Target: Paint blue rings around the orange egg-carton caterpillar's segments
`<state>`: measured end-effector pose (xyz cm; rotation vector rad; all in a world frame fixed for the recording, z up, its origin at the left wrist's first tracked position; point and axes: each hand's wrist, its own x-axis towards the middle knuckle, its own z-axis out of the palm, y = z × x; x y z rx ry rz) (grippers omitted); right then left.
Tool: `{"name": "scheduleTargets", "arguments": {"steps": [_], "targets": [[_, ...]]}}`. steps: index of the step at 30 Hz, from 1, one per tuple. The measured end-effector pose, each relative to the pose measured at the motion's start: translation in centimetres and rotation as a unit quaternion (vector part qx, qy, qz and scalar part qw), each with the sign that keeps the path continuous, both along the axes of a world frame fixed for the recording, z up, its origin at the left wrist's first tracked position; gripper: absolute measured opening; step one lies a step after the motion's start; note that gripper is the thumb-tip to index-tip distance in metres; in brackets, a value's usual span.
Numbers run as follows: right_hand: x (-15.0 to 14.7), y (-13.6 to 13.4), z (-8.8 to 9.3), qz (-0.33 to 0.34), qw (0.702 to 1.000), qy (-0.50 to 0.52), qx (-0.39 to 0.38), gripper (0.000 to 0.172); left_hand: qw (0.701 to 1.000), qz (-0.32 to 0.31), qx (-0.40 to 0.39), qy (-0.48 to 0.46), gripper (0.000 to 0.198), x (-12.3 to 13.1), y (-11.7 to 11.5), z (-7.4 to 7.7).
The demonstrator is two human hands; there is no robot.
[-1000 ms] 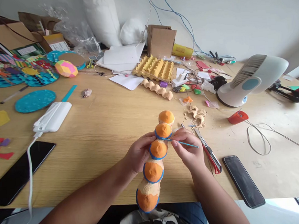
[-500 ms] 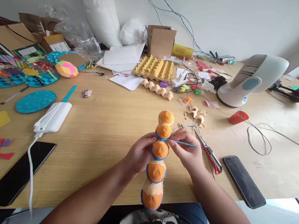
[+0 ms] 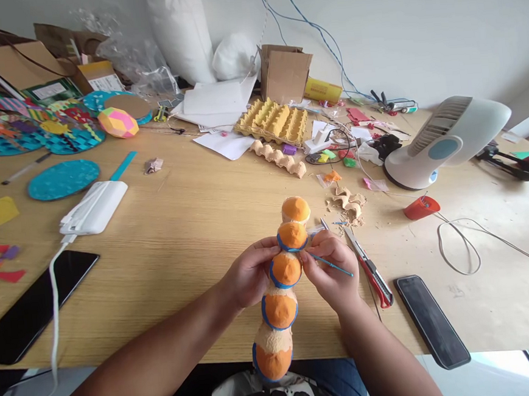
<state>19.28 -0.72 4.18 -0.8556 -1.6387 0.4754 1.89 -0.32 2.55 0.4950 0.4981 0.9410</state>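
A strip of egg carton cups (image 3: 280, 311), capped in orange with blue edging along several of the domes, runs from over the desk down toward my lap. My left hand (image 3: 254, 272) grips it from the left, near the second and third cups from the far end. In my right hand (image 3: 333, 270) is a thin blue stick (image 3: 331, 265), pinched between thumb and fingers. Its inner end lies by the blue edge of the second cup; the tip is hidden by my fingers. The farthest cup is orange, with no blue edging visible.
Right of my hand lie a red utility knife (image 3: 375, 281) and a phone (image 3: 432, 321). A white fan (image 3: 443, 144) and a red cup (image 3: 421, 207) stand farther right. Yellow egg trays (image 3: 272, 122) sit at the back; a power bank (image 3: 93, 206) and tablet-like black slab (image 3: 35, 307) lie left.
The egg carton strip has shifted slightly toward me and to the right. The blue stick has tilted more steeply, its outer end lower, and my right fingers now cover its inner end.
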Motion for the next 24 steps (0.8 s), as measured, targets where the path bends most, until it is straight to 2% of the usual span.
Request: {"name": "scheduleTargets", "arguments": {"steps": [14,19,24], "targets": [[0.4,0.0,0.1,0.031,0.999,0.006,-0.042,0.02,1.0,0.007,-0.005,-0.003,0.019,0.0,0.0,-0.1],[0.5,0.1,0.0,0.067,0.989,0.078,-0.103,0.027,1.0,0.028,-0.011,0.0,0.016,0.0,0.1,0.2],[0.5,0.6,-1.0,0.101,0.965,0.153,-0.186,0.032,0.999,0.035,-0.002,0.009,0.016,0.0,0.1,0.3]]}}
